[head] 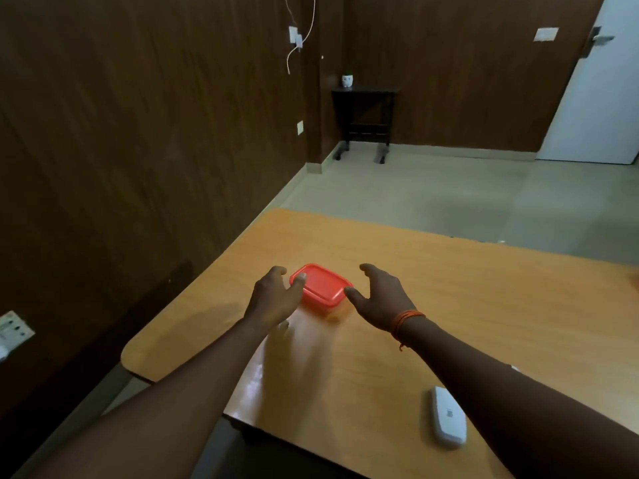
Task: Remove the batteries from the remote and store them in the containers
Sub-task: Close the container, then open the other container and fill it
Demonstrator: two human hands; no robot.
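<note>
A small rectangular container with a red lid [321, 285] sits on the wooden table [484, 305], lid on. My left hand [275, 295] is at its left end, fingers spread, thumb tip touching the lid's left corner. My right hand [382, 299] is at its right end, fingers curled apart, thumb tip against the lid's right corner. Neither hand has closed around it. A white remote [447, 418] lies face down near the table's front edge, partly behind my right forearm. No batteries are visible.
The table's left edge and rounded corner [135, 354] lie close to a dark wood-panelled wall. Beyond the far edge is tiled floor, a small dark side table [364, 115] and a white door [601, 98].
</note>
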